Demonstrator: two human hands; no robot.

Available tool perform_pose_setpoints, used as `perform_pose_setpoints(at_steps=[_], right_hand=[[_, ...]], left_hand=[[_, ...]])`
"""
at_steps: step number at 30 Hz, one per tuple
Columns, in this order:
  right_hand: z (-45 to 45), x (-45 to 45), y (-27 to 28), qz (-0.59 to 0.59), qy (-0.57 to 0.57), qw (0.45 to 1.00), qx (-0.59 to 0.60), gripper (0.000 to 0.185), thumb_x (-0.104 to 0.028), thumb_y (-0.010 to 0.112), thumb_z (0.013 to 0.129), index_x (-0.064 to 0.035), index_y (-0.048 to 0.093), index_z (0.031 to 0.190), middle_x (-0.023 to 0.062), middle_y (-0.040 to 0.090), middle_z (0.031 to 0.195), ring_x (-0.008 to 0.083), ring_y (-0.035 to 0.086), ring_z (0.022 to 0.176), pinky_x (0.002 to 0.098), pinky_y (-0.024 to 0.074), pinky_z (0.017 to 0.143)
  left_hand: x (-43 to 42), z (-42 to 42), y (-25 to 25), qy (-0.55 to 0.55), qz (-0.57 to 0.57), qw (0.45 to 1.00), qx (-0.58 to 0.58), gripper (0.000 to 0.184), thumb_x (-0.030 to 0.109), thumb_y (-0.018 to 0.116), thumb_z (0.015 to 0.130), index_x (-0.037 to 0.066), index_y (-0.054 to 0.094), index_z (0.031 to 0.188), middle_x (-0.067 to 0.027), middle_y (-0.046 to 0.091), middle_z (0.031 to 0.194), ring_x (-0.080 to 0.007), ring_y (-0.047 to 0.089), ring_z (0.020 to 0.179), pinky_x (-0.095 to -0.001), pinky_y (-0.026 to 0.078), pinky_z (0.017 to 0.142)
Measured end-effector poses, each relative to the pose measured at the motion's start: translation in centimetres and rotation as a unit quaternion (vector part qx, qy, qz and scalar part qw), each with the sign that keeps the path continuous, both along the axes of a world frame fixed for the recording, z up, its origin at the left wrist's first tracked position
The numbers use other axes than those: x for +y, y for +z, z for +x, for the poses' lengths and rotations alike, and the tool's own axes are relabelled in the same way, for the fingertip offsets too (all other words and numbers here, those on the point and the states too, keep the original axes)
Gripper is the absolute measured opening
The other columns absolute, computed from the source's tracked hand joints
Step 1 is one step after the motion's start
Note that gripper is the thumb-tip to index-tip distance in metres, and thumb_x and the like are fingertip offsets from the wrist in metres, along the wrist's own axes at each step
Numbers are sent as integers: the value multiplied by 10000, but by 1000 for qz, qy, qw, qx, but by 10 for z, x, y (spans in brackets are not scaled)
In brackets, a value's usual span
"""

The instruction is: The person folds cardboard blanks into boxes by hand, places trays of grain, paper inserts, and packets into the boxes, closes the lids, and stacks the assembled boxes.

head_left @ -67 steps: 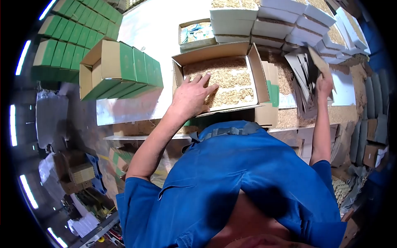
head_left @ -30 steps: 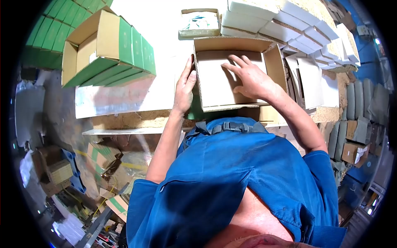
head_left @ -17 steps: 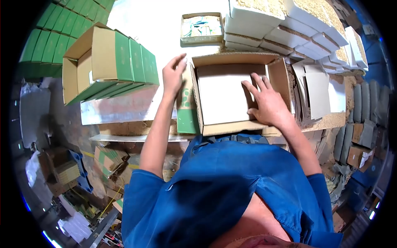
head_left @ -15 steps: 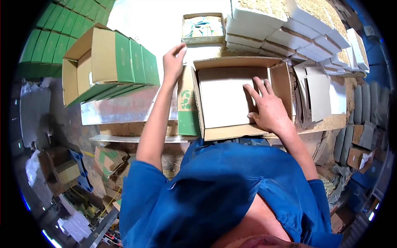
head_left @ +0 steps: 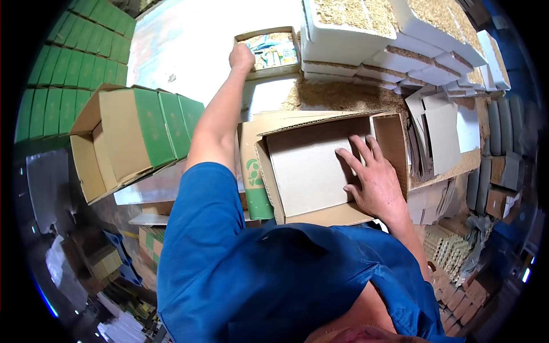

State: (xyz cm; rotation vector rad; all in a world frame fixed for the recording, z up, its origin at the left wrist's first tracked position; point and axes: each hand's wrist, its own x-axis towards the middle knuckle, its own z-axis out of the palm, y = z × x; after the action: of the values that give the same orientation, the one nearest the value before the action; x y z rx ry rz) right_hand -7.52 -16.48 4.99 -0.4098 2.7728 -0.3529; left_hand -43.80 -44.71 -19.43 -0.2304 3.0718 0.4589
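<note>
An open cardboard box [head_left: 331,219] lies in front of my body, with a flat pale cardboard sheet [head_left: 306,171] inside. My right hand [head_left: 374,180] rests over the sheet's right side, fingers spread, its wrist crossing the box's near right corner. Farther off, my left hand [head_left: 242,58] is curled at the left rim of a shallow cardboard tray [head_left: 277,72]. Small blue, white and yellow packets [head_left: 274,52] fill this tray. The left fingertips are hidden, so what they hold cannot be made out. A flap with green print [head_left: 253,171] sits left of the open box.
Open green-and-brown boxes [head_left: 123,128] stand left of my left arm. More green boxes [head_left: 71,66] are stacked behind them. White foam blocks filled with a crumbly tan material [head_left: 354,34] rise at the back right. Loose cardboard sheets [head_left: 441,134] lean right of the open box.
My left hand has reached farther forward, from in front of the tray to its left rim, and its fingers have curled. My right hand stays in the box. The whole view has shifted.
</note>
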Motion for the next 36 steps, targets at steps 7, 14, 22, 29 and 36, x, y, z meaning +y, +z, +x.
perform_pose_setpoints(at_steps=[7,14,22,29,36], right_hand=[[-10,-2,-1,17,1,1000,-16,670,-100,782,735,-170,494,1336,169,385,1433,444,397,1323,488,538,899],[-7,0,-2,14,6,1000,-6,670,-104,772,749,-174,480,1347,165,376,1437,443,388,1327,505,520,944],[-3,1,-2,8,1,1000,0,671,-106,766,758,-177,475,1357,154,365,1454,438,379,1339,509,509,965],[-2,2,-6,29,6,1000,6,684,-114,771,754,-174,470,1365,159,363,1463,433,377,1344,519,515,967],[-3,1,-4,25,15,999,18,688,-110,777,743,-165,474,1359,164,373,1457,433,398,1327,502,524,951]], left_hand=[[-4,27,22,-12,197,976,89,244,251,827,735,40,756,837,-165,728,832,-271,711,776,-368,559,762],[3,35,12,-63,140,985,84,134,173,773,785,95,783,893,-135,730,836,-267,708,782,-391,542,766],[4,41,17,-17,193,979,60,189,230,801,765,87,780,887,-133,729,817,-265,699,736,-369,544,727],[1,42,20,-2,268,961,69,163,222,783,799,77,779,874,-119,733,801,-237,694,707,-362,542,707],[-13,49,37,16,322,929,182,136,103,799,766,29,756,872,-85,718,765,-121,635,669,-276,525,675]])
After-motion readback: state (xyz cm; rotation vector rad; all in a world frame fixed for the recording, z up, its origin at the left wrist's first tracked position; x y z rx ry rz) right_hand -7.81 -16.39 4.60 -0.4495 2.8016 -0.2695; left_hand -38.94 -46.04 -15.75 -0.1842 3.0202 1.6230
